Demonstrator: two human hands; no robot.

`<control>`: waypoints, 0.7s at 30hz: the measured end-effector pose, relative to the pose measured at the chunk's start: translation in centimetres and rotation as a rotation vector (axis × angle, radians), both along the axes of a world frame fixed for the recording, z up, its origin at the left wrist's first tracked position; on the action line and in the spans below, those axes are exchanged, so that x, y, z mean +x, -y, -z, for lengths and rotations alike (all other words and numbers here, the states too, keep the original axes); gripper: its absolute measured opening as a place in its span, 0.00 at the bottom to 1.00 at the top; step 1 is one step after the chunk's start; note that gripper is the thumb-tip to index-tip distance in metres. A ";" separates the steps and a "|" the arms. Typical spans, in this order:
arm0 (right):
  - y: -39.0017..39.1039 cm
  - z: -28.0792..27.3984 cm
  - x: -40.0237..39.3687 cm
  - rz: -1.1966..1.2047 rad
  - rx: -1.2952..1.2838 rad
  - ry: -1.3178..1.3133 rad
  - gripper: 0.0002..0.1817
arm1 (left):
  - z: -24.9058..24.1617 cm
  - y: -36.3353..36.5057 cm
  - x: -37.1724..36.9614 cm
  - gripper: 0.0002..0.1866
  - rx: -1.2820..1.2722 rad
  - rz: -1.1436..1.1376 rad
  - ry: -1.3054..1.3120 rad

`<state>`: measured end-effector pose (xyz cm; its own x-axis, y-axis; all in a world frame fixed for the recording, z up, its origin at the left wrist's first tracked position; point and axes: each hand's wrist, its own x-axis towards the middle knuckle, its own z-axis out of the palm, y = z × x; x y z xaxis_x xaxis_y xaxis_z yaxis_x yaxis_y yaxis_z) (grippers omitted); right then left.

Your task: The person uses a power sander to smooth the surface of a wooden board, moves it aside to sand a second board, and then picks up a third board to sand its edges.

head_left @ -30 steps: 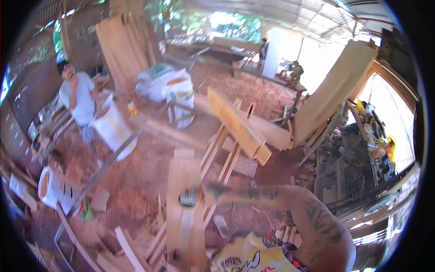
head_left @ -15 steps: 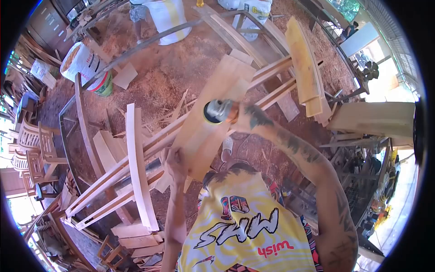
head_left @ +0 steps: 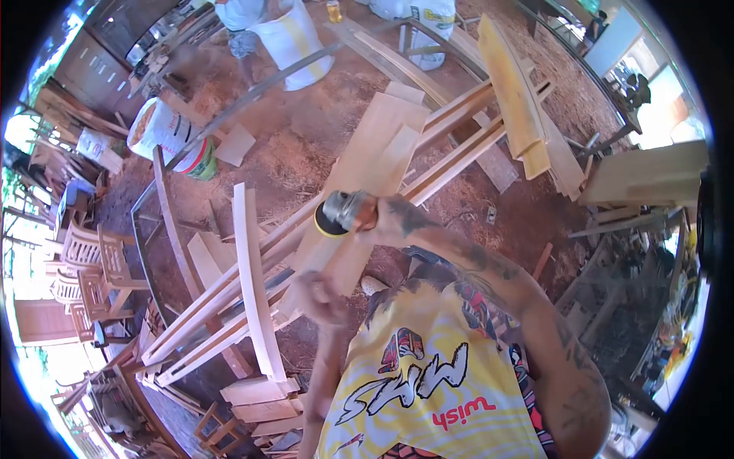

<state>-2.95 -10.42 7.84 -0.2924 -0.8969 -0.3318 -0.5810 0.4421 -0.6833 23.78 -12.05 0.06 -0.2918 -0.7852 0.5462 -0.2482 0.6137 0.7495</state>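
My right hand [head_left: 376,217] is wrapped around a disc sander [head_left: 344,210], whose dark round pad with a yellow rim meets the wide wooden board [head_left: 371,141]. The board slants across the middle of the view, lying over long slotted rails [head_left: 451,164]. Close to the near end of the board is my left hand [head_left: 319,298], smeared by motion, so its fingers do not show clearly.
Curved pale slats rest across the rails, one on the left [head_left: 256,283] and a yellowish one on the right [head_left: 514,96]. Wooden chairs [head_left: 95,252] stand far left. Sacks [head_left: 294,50] and a person [head_left: 243,38] are at the back. Shavings cover the ground.
The sander in my right hand has moved toward me along the board. My left hand has left its place at the board's left edge and is now blurred. The view has shifted slightly.
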 end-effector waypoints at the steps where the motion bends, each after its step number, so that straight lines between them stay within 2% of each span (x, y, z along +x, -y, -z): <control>1: -0.1 -0.4 -0.7 0.068 -0.008 0.060 0.33 | -0.7 -1.9 -1.1 0.20 0.010 0.197 0.115; 2: -0.1 -0.6 -1.5 0.136 -0.016 0.123 0.34 | -2.7 -3.4 -3.2 0.28 0.017 0.302 0.247; 3: 0.3 1.7 -2.6 0.143 -0.045 0.133 0.38 | -4.3 -4.7 -5.3 0.38 0.027 0.409 0.384; 6: 0.5 1.6 -4.2 0.373 -0.105 0.505 0.36 | -4.0 -7.3 -10.5 0.50 -0.035 0.365 0.552; 7: 0.4 2.1 -4.7 0.428 -0.264 0.517 0.32 | -3.8 -6.4 -11.5 0.50 -0.071 0.401 0.581; 8: 0.3 2.4 -6.0 0.477 -0.228 0.651 0.29 | -3.3 -5.7 -12.1 0.50 -0.109 0.438 0.607; 11: -0.4 4.0 -9.3 0.626 -0.378 0.750 0.29 | -3.8 -4.4 -14.2 0.47 -0.263 0.529 0.718; 13: -1.5 4.3 -11.5 0.711 -0.354 0.985 0.29 | -4.6 -4.1 -15.8 0.41 -0.362 0.589 0.741; 16: -3.1 5.7 -14.5 0.806 -0.415 1.206 0.24 | -6.4 -3.5 -19.0 0.39 -0.267 0.728 0.680; 19: -4.9 6.2 -16.8 0.780 -0.499 1.478 0.24 | -6.1 -3.3 -22.0 0.39 0.283 0.743 0.243; 21: -6.4 5.9 -17.2 0.735 -0.559 1.619 0.24 | -5.3 -2.4 -25.0 0.39 0.993 0.740 0.094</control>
